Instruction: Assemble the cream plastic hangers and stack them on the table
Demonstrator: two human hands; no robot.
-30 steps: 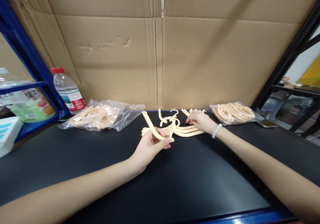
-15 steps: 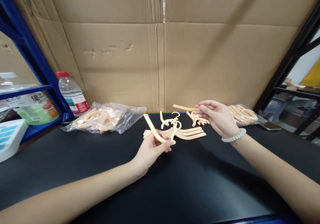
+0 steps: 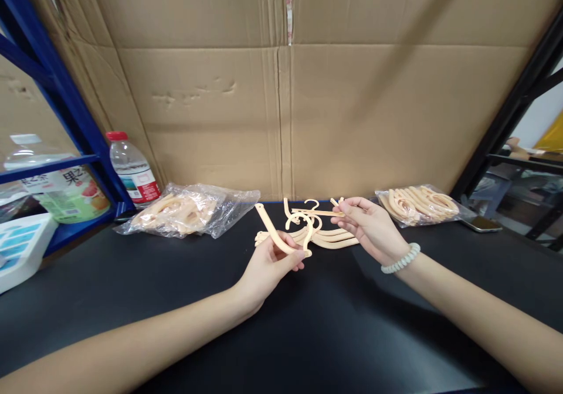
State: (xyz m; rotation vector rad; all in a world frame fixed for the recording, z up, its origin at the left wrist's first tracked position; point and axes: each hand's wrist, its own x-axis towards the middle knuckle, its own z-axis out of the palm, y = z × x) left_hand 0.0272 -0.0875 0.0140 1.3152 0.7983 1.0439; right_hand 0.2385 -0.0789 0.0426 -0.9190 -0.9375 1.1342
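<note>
Head view of a black table top [image 3: 132, 288] backed by a wall of brown corrugated cardboard [image 3: 281, 107]. At frame centre, the left hand [image 3: 268, 268] is closed on a curved, pale peach plastic hanger arm [image 3: 270, 231], raised at a slant above the table. Just right of it, the right hand [image 3: 369, 230], wearing a white beaded bracelet [image 3: 401, 259], pinches a thin straight peach plastic bar [image 3: 314, 212] between its fingertips. The two hands are near each other but apart. Between and behind them lies a heap of assembled peach hangers with hooks [image 3: 328, 238]. Left of centre lies a crumpled clear plastic bag of peach parts [image 3: 189, 209]; at right, a second clear bag of curved peach parts [image 3: 417, 203], with a dark phone [image 3: 481, 224] beside it. At far left stand a red-capped water bottle [image 3: 134, 168], its label too small to read, and a blue steel shelf [image 3: 57, 109] holding a green packet [image 3: 73, 192] printed with Chinese characters.
</note>
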